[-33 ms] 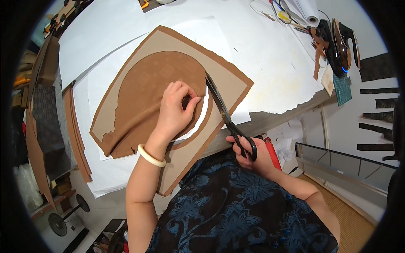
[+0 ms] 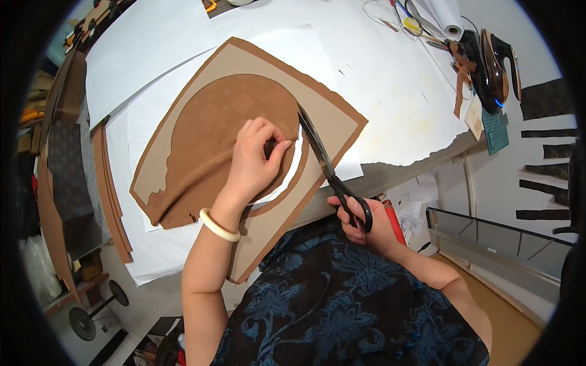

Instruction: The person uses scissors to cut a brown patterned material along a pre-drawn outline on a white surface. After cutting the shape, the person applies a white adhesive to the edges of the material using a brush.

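Observation:
My left hand (image 2: 255,161), with a cream bangle (image 2: 218,226) on its wrist, pinches the right edge of a rounded brown leather piece (image 2: 213,119), which is folded up in a ridge under the hand. Around this piece lies a beige sheet with a brown border (image 2: 336,116), and a curved gap along the cut shows white paper below. Black scissors (image 2: 323,160) sit in my right hand (image 2: 369,222), fingers through the handles. Their blades point away from me, the tips at the upper right edge of the brown piece, where the cut line ends.
White paper (image 2: 390,91) covers the table, torn along its right edge. An iron (image 2: 494,70), a green cutting mat (image 2: 495,129) and a paper roll (image 2: 448,21) are at the far right. Brown strips (image 2: 110,189) lie at the left. A red cylinder (image 2: 394,221) is beside my right hand.

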The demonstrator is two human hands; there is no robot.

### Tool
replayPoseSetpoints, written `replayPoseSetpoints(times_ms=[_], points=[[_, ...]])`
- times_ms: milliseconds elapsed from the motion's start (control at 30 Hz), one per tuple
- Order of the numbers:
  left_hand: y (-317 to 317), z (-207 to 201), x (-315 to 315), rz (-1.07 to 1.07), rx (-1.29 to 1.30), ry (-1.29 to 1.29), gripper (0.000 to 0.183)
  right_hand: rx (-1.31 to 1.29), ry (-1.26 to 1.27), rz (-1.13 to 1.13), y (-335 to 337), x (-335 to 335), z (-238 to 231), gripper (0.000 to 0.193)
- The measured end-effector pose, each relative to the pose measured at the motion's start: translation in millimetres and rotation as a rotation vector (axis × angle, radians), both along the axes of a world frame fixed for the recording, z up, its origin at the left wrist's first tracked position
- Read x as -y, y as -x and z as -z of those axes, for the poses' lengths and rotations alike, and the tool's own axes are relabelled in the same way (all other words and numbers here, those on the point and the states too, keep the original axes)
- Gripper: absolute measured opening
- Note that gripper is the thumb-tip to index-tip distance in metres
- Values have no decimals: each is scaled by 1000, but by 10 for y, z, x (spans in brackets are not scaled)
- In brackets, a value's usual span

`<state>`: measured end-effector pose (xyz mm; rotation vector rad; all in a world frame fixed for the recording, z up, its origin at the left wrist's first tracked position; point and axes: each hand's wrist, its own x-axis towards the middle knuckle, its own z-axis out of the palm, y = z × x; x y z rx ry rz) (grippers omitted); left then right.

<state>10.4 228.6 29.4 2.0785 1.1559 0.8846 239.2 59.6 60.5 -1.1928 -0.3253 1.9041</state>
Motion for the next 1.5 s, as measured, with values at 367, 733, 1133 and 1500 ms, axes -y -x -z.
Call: replayPoseSetpoints(times_ms=[367,733,1133,1500], points=[[2,6,-4,-6,9,-29,14,-22,13,-20,-89,-207,-14,39],[7,-2,-2,-8,7,-15,15,32,20,-59,-188,-304,-76,36],[15,-69,13,2,23,47,16,117,54,-125,-343,-518,-107,39],[25,-93,11,0,16,56,17,162,60,-203,-496,-777,-212,37]])
